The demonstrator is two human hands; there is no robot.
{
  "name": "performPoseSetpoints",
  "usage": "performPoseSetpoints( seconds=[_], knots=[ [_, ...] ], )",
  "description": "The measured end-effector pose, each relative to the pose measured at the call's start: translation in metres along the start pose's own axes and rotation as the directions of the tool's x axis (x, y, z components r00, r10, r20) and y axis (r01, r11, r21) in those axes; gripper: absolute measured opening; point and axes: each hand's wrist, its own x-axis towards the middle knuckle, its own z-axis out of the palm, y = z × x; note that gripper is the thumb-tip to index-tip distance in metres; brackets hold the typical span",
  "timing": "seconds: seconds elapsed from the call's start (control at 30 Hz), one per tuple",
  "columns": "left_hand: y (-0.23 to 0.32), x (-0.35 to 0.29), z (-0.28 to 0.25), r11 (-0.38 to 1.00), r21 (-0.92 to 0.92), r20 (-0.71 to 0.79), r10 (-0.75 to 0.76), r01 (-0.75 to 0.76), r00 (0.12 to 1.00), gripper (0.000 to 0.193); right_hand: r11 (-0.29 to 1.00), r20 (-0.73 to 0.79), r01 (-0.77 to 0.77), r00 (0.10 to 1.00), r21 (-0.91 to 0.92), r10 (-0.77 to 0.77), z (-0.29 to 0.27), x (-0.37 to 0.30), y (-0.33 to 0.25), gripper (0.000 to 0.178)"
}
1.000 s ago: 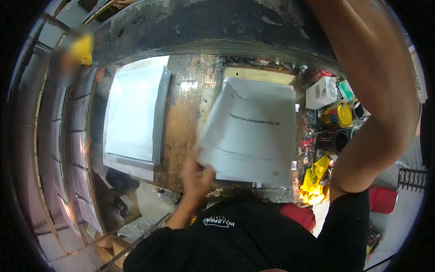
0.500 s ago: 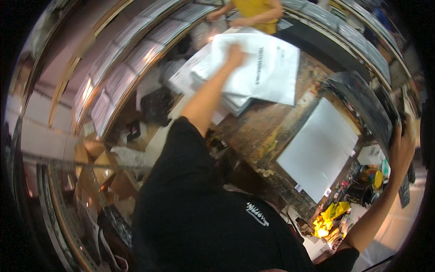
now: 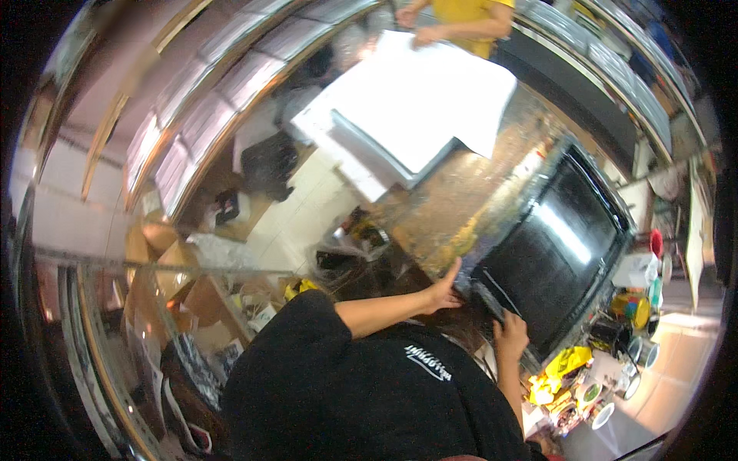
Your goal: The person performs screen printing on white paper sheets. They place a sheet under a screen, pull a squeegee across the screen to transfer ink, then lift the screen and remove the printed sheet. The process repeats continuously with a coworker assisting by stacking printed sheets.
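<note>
A framed printing screen point(image 3: 565, 230) with a dark, glossy mesh lies flat over the right part of the worktable. Along its near left edge is a dark bar like a squeegee point(image 3: 490, 296). My right hand point(image 3: 511, 334) has its fingers closed round the near end of this bar. Close to the bar's other end, my left hand point(image 3: 441, 296) is open, thumb raised and fingers apart, with nothing seen in it. Whatever lies under the screen is hidden.
A stack of large white sheets point(image 3: 419, 100) covers the worktable's far part point(image 3: 438, 207). Behind it stands a person in a yellow shirt point(image 3: 465, 11), one hand on the sheets. Several tubs, a yellow can point(image 3: 630, 309) and a yellow bag point(image 3: 565, 369) crowd the right side. Drying racks point(image 3: 207, 107) stand left.
The screen has come down over the white sheet. My left hand has left the paper stack and come in near me; my right hand has moved from the raised screen to the bar.
</note>
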Motion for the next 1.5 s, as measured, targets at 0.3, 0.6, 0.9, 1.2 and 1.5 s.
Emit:
performPoseSetpoints(
  seconds=[0.3, 0.6, 0.9, 1.2, 1.5],
  knots=[
    [0.004, -0.003, 0.016, 0.99, 0.133, -0.237, -0.007, 0.039, 0.972, 0.117, 0.984, -0.22, -0.009, 0.975, -0.176, -0.03, -0.018, 0.212, 0.114, 0.059],
    [0.007, -0.034, 0.037, 0.996, 0.077, -0.396, -0.002, 0.036, 0.918, 0.114, 0.988, -0.113, 0.015, 0.993, -0.155, -0.033, -0.111, 0.433, 0.247, 0.046],
    [0.011, -0.062, 0.035, 0.959, 0.237, -0.103, 0.187, -0.158, 0.977, 0.112, 0.977, -0.188, 0.029, 0.98, -0.212, -0.07, -0.066, 0.257, 0.134, 0.039],
    [0.082, -0.111, 0.082, 0.886, 0.042, 0.511, 0.379, -0.463, 0.771, 0.108, 0.982, -0.171, 0.007, 0.984, -0.187, -0.04, -0.221, 0.053, -0.07, 0.034],
    [0.027, 0.001, 0.088, -0.636, 0.767, 0.556, 0.59, -0.089, 0.586, 0.099, 0.905, -0.593, -0.032, 0.765, -0.425, -0.251, -0.325, 0.141, -0.068, 0.036]
  ],
)
